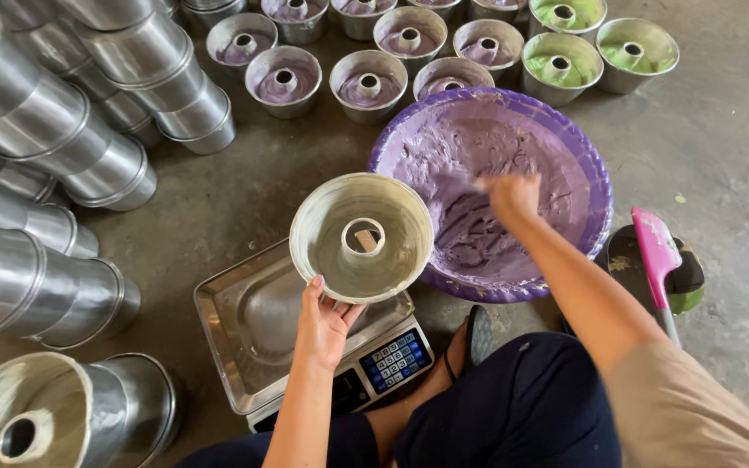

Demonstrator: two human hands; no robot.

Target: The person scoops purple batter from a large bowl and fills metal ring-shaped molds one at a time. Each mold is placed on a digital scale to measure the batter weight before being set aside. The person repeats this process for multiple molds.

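My left hand [322, 322] grips the near rim of an empty metal tube cake pan [361, 237] and holds it tilted above a digital scale [292, 334] with a steel tray. My right hand [513, 198] is down inside a large purple basin [574, 147] of purple batter, blurred by motion, its fingers in the batter. Whether it holds a tool or batter is unclear.
Rows of filled tube pans stand at the back, most with purple batter [283, 81], three with green batter [560, 63]. Stacks of empty metal pans [62, 130] lie on the left. A pink spatula [656, 256] rests on a dark lid at right. Concrete floor.
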